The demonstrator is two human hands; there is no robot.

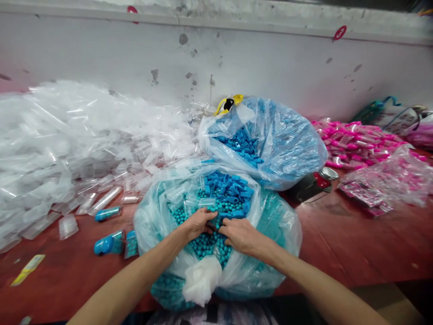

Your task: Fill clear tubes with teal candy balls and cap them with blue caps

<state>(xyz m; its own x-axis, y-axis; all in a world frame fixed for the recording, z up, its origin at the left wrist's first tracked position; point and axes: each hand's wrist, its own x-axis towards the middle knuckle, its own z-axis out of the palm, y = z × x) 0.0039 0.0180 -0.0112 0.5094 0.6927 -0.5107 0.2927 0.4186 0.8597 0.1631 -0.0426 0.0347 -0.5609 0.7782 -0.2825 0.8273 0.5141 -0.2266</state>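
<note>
Over an open plastic bag (152,216) of small teal beads (203,246), my two hands meet close together. My left hand (199,224) is closed, thumb and fingers pinching what looks like a small clear plastic tube (214,221), partly hidden. My right hand (241,234) is curled with its fingertips by the same tube; whatever it grips is hidden. Just beyond them, blue whistle-shaped caps (226,187) lie in a heap on the beads. Several clear empty tubes (204,203) rest on the beads to the left of the caps.
A large heap of clear tubes (101,149) covers the left of the red table (365,243). Filled blue-capped tubes (110,243) lie left of the bag. Behind stands another bag (287,140) of blue caps, with a metal-lidded jar (328,174) beside it. Pink packed items (358,142) are piled right.
</note>
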